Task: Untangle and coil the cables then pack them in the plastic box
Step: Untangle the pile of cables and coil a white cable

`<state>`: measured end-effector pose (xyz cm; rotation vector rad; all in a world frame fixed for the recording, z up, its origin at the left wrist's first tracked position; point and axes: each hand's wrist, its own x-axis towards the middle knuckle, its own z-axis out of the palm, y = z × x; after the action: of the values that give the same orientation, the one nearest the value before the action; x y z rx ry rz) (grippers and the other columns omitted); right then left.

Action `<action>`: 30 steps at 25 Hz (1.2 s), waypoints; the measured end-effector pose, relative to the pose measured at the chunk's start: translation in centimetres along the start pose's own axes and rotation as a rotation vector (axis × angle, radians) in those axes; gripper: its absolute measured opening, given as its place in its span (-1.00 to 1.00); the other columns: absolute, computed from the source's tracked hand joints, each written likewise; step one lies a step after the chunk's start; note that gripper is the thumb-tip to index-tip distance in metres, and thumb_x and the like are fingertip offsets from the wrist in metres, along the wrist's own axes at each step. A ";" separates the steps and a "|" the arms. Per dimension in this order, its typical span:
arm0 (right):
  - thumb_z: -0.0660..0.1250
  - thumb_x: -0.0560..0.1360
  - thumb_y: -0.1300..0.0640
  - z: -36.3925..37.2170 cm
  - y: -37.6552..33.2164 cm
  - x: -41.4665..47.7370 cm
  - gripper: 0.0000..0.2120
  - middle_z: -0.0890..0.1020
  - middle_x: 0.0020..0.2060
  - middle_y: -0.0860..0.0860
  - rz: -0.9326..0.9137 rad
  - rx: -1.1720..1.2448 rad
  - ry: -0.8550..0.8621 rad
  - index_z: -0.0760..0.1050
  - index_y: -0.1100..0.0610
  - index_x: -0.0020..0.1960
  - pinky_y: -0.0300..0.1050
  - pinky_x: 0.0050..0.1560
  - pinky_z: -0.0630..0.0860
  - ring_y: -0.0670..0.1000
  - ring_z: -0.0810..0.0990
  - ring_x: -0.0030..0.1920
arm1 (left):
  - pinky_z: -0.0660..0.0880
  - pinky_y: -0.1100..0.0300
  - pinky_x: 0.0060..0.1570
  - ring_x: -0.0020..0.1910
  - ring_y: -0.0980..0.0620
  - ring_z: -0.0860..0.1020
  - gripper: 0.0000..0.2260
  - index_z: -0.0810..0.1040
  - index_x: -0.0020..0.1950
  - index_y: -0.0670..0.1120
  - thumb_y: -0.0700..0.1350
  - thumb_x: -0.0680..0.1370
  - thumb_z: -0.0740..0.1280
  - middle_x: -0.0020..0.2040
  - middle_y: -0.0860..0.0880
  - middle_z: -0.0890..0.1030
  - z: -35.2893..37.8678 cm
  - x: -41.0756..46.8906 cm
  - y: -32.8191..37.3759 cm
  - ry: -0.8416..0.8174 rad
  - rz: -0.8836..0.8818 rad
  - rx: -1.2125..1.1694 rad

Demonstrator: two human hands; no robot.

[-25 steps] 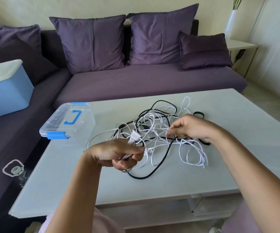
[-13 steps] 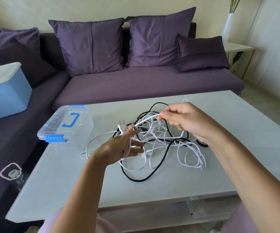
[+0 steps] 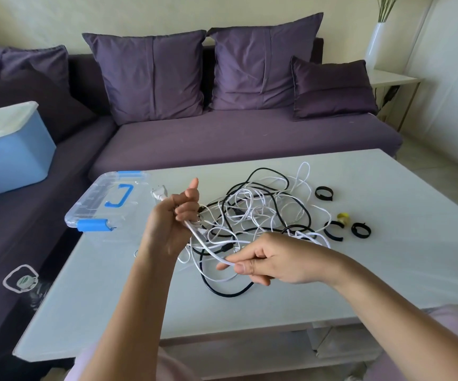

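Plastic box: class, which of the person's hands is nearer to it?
Left. The left hand grips a white cable just beside the plastic box; the right hand pinches that cable farther off, toward the camera.

Three black strap loops [image 3: 324, 193] and a small yellow piece [image 3: 343, 217] lie on the table [image 3: 387, 270] at 3 o'clock. A purple sofa [image 3: 236, 138] with cushions [image 3: 151, 75] spans 9 to 1 o'clock, a blue bin [image 3: 10, 158] at 9; a vase [image 3: 376, 45] stands at 1.
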<state>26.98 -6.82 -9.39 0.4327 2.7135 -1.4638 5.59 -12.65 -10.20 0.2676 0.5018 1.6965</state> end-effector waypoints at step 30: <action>0.27 0.56 0.16 -3.7 -1.5 2.9 -0.79 0.41 -0.51 -0.04 0.015 0.373 0.644 0.65 0.22 -0.09 -0.28 -0.47 0.18 -0.01 0.24 -0.43 | 0.28 0.28 -0.40 -0.43 0.09 0.27 -0.47 0.47 0.29 0.06 0.29 0.53 -0.05 -0.29 -0.03 0.45 0.2 0.1 -4.9 -0.119 -0.375 1.103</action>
<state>24.17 -3.88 -6.52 1.1079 2.8262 -2.1418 9.89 -11.93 -12.34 0.9858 1.2795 0.8917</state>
